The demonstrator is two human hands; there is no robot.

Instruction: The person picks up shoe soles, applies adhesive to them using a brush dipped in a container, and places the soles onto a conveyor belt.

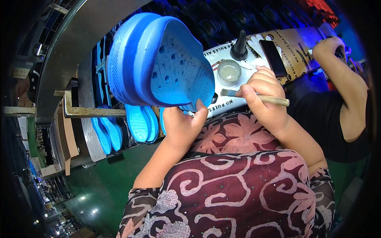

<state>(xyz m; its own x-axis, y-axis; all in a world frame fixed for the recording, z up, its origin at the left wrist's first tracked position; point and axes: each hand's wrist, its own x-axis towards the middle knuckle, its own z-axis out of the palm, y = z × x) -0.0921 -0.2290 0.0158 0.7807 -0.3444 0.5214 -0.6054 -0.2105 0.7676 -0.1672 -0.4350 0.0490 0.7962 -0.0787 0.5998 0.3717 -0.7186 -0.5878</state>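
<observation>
My left hand (183, 123) grips a large blue shoe sole (178, 65) by its lower end, thumb on the near edge. The sole is tilted up, its hollowed inner face with small pits toward the right and its thick ribbed side wall to the left. In my right hand (266, 97) is a brush (276, 99) with a wooden handle. Its bristles point left, over the white board, just short of the sole. Beyond the bristles stands a small glass jar (229, 72) with pale content.
A black nozzle-shaped cone (239, 47) and a dark phone (272, 58) stand past the jar on a cardboard-covered surface. At left, several blue soles (142, 123) lie beside a metal bar (93, 111). Another person's arm (345, 75) reaches in at right.
</observation>
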